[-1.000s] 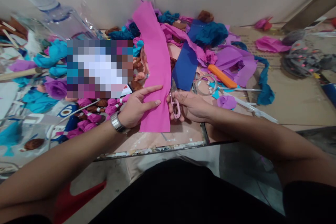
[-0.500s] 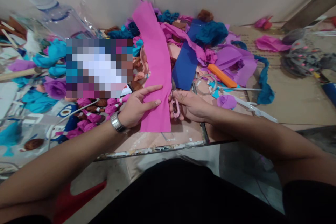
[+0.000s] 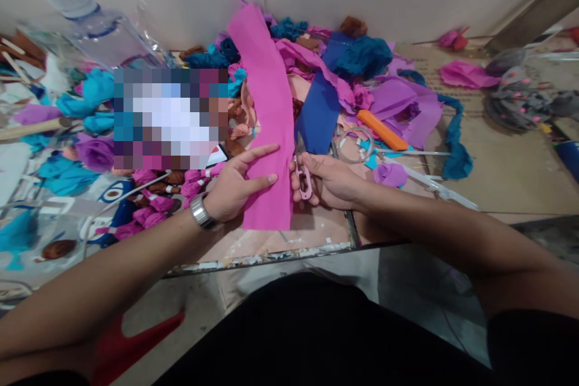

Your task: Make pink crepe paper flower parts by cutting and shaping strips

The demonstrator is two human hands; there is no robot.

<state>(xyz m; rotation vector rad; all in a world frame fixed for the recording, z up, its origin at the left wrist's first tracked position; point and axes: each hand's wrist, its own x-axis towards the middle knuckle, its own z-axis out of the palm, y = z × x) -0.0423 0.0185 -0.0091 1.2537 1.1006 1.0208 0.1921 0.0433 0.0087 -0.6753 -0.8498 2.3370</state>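
A long strip of pink crepe paper (image 3: 270, 102) runs from the pile at the back down to the near part of the table. My left hand (image 3: 230, 187), with a metal watch on its wrist, holds the strip by its lower left side, index finger and thumb lying over the top; its other fingers are mostly hidden. Beside the strip's right edge, my right hand (image 3: 328, 180) is closed on small pink-handled scissors (image 3: 305, 186). Their blades point away from me and sit close to the paper edge.
Crepe paper flowers (image 3: 97, 151) and blue paper (image 3: 319, 111) crowd the table. An orange cutter (image 3: 382, 131), a tape ring (image 3: 355, 145) and a glue stick (image 3: 438, 187) lie right. A plastic bottle (image 3: 104, 30) stands back left. The table edge (image 3: 262, 258) is near me.
The scissors have shifted slightly down, and more of their blades shows beside the paper. The strip's lower right edge has moved a little left. My left hand stays in place.
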